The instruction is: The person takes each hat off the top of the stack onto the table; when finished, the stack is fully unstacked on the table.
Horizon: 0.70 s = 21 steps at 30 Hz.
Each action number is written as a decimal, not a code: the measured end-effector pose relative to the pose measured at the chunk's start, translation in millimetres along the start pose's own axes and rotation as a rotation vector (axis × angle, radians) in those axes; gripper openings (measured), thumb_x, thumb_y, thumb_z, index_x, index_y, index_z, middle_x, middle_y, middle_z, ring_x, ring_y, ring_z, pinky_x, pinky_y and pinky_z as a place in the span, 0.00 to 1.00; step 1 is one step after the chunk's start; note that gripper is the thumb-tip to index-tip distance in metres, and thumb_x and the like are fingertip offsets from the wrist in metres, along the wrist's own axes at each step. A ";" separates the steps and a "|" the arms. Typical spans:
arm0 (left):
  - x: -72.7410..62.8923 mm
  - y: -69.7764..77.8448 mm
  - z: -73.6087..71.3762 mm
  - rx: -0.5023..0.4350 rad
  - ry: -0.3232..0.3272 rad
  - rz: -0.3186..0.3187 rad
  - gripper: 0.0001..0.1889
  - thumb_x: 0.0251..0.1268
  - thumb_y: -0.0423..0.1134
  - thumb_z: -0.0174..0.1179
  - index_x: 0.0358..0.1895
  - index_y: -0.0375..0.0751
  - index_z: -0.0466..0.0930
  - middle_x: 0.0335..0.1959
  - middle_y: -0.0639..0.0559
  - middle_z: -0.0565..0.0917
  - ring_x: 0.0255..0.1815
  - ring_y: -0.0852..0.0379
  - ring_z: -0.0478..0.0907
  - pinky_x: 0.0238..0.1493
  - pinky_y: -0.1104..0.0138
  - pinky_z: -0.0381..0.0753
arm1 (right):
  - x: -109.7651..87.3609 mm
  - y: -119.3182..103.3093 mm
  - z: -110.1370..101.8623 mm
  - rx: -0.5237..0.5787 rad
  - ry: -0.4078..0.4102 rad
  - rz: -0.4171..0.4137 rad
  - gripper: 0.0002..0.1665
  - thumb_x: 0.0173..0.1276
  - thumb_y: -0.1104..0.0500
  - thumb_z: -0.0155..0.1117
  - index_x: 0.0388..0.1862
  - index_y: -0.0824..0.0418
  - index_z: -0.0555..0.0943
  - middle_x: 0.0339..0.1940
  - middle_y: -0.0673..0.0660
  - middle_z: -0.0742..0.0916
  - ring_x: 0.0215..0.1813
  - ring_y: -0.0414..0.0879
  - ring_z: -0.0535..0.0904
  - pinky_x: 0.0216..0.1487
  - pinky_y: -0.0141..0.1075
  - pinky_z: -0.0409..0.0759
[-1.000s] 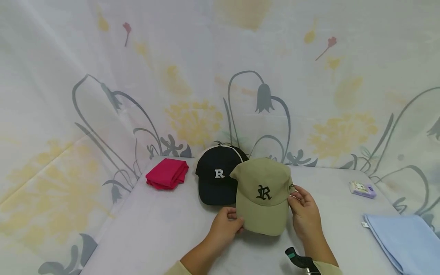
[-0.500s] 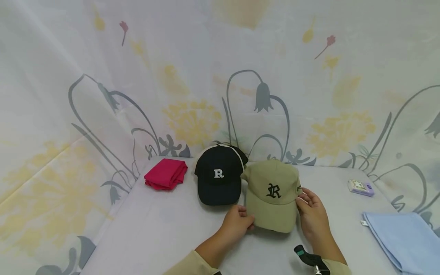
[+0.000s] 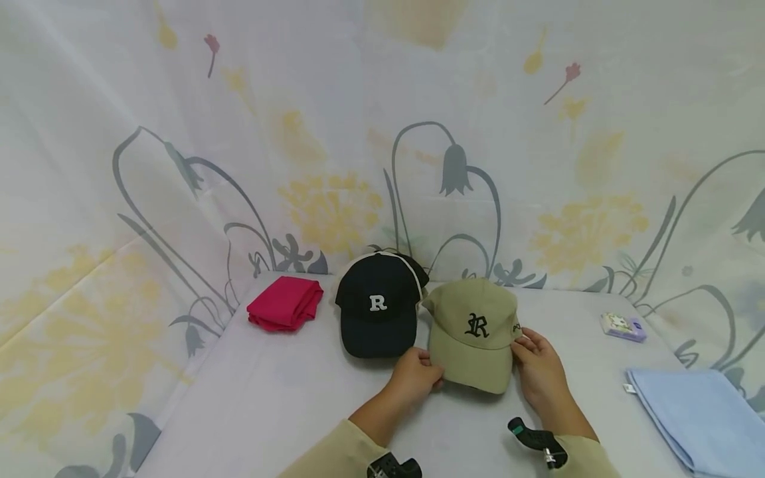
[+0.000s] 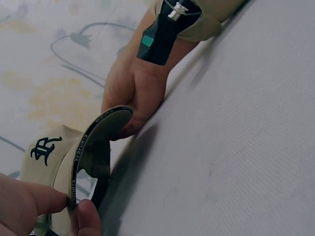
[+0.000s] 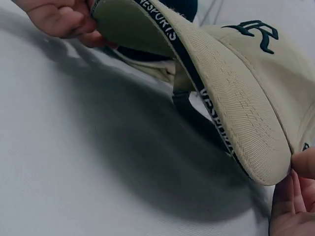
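A beige cap with a dark embroidered R is held between both hands, brim toward me. My left hand pinches one side of the brim between thumb and fingers, as the left wrist view shows. On the opposite side, my right hand pinches the cap's edge where brim meets crown. In the right wrist view, the brim edge bears white lettering, and its front is tilted up off the surface above a shadow. Just left of it sits a black cap with a white R and a pale rear.
A folded red cloth lies at the back left of the white-covered table. To the right are a small purple and white packet and a folded light blue cloth. A flower-patterned curtain encloses the back and sides.
Both hands have moved the beige cap to the right, away from in front of the black cap, which it no longer overlaps as much. In the last half second it shifted slightly farther back.
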<state>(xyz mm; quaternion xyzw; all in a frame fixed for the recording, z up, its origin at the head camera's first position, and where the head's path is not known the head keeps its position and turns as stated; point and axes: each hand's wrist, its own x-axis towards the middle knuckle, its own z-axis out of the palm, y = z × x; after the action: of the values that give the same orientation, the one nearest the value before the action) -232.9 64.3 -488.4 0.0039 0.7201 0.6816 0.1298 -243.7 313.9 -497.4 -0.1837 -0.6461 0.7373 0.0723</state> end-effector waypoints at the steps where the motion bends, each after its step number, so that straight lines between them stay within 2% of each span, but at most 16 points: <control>1: 0.9 -0.8 1.1 0.013 0.001 -0.004 0.17 0.66 0.26 0.64 0.55 0.26 0.73 0.38 0.45 0.78 0.31 0.57 0.81 0.36 0.67 0.87 | 2.5 -0.2 -0.6 -0.015 -0.005 0.005 0.31 0.82 0.67 0.54 0.80 0.62 0.60 0.47 0.41 0.77 0.55 0.34 0.74 0.56 0.19 0.76; 6: 2.4 -2.7 4.6 0.093 0.021 -0.002 0.17 0.64 0.28 0.67 0.53 0.27 0.74 0.35 0.47 0.80 0.28 0.59 0.82 0.33 0.68 0.85 | 15.9 -1.6 0.1 -0.092 -0.048 0.015 0.37 0.81 0.67 0.54 0.84 0.65 0.55 0.49 0.42 0.78 0.56 0.33 0.75 0.54 0.19 0.77; 11: 2.9 -2.6 6.7 0.147 0.067 0.009 0.18 0.62 0.30 0.70 0.51 0.28 0.75 0.32 0.48 0.82 0.26 0.59 0.81 0.30 0.68 0.81 | 26.8 -3.1 5.7 -0.148 -0.078 0.010 0.38 0.81 0.66 0.56 0.84 0.66 0.55 0.52 0.46 0.77 0.55 0.34 0.76 0.52 0.20 0.77; 17: 8.5 -3.6 14.4 0.235 0.139 0.079 0.16 0.60 0.30 0.71 0.48 0.28 0.79 0.28 0.50 0.83 0.25 0.61 0.80 0.29 0.69 0.79 | 36.7 -4.6 7.6 -0.161 -0.056 0.003 0.37 0.81 0.67 0.55 0.83 0.68 0.56 0.54 0.49 0.77 0.54 0.34 0.75 0.51 0.19 0.77; 21: 13.6 -2.7 19.9 0.339 0.191 0.118 0.14 0.58 0.32 0.71 0.46 0.29 0.83 0.31 0.50 0.83 0.31 0.58 0.78 0.34 0.65 0.81 | 43.4 -6.7 7.5 -0.187 -0.041 0.006 0.36 0.80 0.67 0.56 0.82 0.68 0.58 0.55 0.51 0.79 0.53 0.34 0.76 0.50 0.20 0.78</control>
<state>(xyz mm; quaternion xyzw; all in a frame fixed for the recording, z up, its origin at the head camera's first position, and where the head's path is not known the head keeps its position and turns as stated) -241.8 86.0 -494.3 0.0032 0.8322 0.5541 0.0180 -287.4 322.9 -497.9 -0.1764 -0.7127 0.6777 0.0394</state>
